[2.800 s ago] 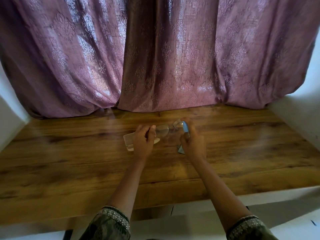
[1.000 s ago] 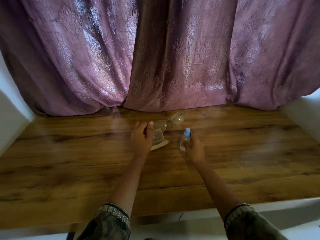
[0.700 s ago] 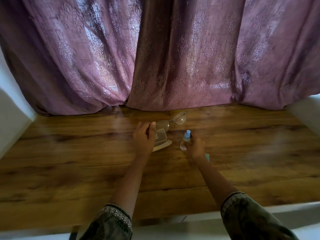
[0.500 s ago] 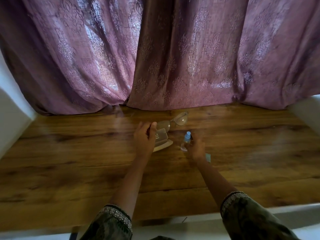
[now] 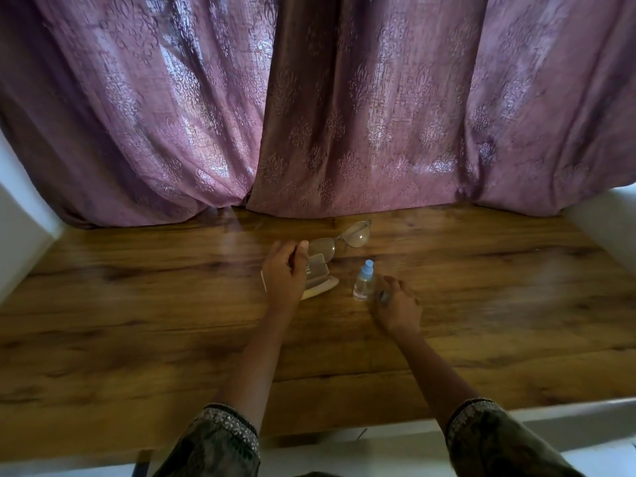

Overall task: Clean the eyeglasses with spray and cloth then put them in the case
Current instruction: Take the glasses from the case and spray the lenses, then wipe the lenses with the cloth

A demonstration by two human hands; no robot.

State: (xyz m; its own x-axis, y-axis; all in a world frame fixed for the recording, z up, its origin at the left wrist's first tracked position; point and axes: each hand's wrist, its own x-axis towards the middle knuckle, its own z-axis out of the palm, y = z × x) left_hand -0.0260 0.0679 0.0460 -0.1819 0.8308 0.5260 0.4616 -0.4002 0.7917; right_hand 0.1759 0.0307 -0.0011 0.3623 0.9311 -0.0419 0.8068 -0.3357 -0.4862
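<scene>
My left hand (image 5: pixel 285 275) pinches the left end of the thin-framed eyeglasses (image 5: pixel 358 235) and holds them just above the table, lenses pointing right and away. Under that hand lies the pale glasses case (image 5: pixel 318 277), lid open. To its right a small clear spray bottle (image 5: pixel 364 282) with a blue cap stands upright on the wooden table (image 5: pixel 137 321). Just right of the bottle and apart from it, my right hand (image 5: pixel 395 304) lies palm down on the table with fingers curled. The cloth is hidden; whether it is under that hand I cannot tell.
Mauve patterned curtains (image 5: pixel 344 115) hang down to the table's far edge, close behind the glasses. White walls (image 5: pixel 20 235) close in both sides. The table's near edge (image 5: pixel 344 428) runs just in front of my sleeves.
My right hand set the spray bottle upright on the table, let it go and shifted right and toward me, covering the blue cloth corner that showed earlier. My left hand kept hold of the glasses.
</scene>
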